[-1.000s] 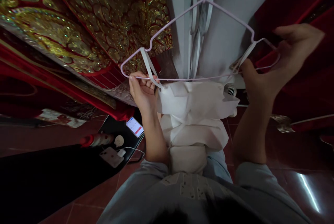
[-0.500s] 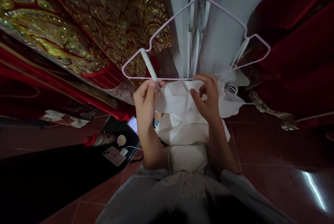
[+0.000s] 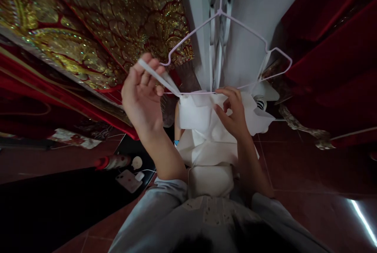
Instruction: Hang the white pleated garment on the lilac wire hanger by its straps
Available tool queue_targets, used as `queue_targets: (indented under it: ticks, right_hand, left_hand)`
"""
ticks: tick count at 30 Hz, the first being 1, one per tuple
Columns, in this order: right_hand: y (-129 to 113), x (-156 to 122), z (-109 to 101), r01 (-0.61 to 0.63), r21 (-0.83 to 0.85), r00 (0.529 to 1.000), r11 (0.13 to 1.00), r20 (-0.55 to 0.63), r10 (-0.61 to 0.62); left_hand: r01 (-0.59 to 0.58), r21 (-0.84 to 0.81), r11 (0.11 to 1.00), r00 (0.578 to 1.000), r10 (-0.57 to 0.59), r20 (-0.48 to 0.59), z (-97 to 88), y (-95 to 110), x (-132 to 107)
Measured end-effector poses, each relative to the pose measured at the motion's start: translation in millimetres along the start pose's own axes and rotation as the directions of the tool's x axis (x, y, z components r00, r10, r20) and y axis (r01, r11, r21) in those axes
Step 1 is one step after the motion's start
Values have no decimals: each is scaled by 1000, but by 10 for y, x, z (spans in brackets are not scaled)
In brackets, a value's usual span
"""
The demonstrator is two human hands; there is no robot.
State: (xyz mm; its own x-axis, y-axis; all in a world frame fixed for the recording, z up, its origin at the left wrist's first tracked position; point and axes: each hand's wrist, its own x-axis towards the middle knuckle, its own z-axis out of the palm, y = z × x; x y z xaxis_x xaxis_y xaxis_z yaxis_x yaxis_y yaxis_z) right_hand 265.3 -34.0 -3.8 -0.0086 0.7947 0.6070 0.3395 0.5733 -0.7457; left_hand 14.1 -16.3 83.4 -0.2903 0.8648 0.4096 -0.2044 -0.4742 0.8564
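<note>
A pale lilac clothes hanger point(image 3: 244, 28) hangs in front of me. Behind and below its bottom bar hangs a thin white garment point(image 3: 194, 114). My left hand point(image 3: 144, 94), palm turned up and fingers partly curled, holds a white strap point(image 3: 160, 77) drawn out taut to the left of the hanger; the hanger's left end is hidden behind this hand. My right hand point(image 3: 232, 111) is at the bottom bar, its fingers bent onto the bar and the top of the cloth, thumb a little lower. Over the hanger's right notch runs the garment's other strap point(image 3: 264, 64).
Gold-sequined red garments point(image 3: 97, 41) hang on the left, dark red cloth point(image 3: 332, 76) on the right. A metal rack point(image 3: 217, 56) stands behind the hanger. On a black table point(image 3: 73, 202) lie a phone point(image 3: 129, 180), a red-capped bottle point(image 3: 113, 162) and a white cable.
My left hand has moved left and up from the bottom bar, pulling the left strap off the hanger's left shoulder. The hanger has shifted slightly left and down. My right hand stays at the bar.
</note>
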Motion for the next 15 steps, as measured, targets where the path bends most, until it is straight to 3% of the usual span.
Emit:
queue_targets:
  ticks: [3,5,6,8,10,12,14,15]
  right_hand:
    - [12,8,-25,1,-6,1000,1000,10,-1]
    - [6,13,-42,2,-26,1000,1000,12,-2]
    - [-7,12,-44,2,-31,1000,1000,17,-2]
    - [-59,1,-27,-1,-22,1000,1000,28,1]
    - [-128,-21,6,-4,3,1000,1000,31,4]
    - [-178,-52,25,-5,15,1000,1000,18,5]
    - [-166,-80,-4,-6,21,998,1000,-67,8]
    - [-130,-90,-42,-10,28,986,1000,-168,14]
  left_hand:
    - [-53,-26,998,969,45,-242,-232,-262,-19]
    - [-100,1,995,910,92,-405,-260,-426,-134]
    - [-98,13,995,898,94,-430,-219,-487,-205]
    - [-48,-6,999,928,42,-369,-46,-552,-341]
    - [19,-89,996,973,-39,-229,174,-552,-437]
    - [20,-169,985,987,-46,-153,349,-520,-482]
    - [-10,-203,979,990,-18,-138,429,-486,-487]
    - [-19,-206,978,991,-10,-136,437,-473,-482]
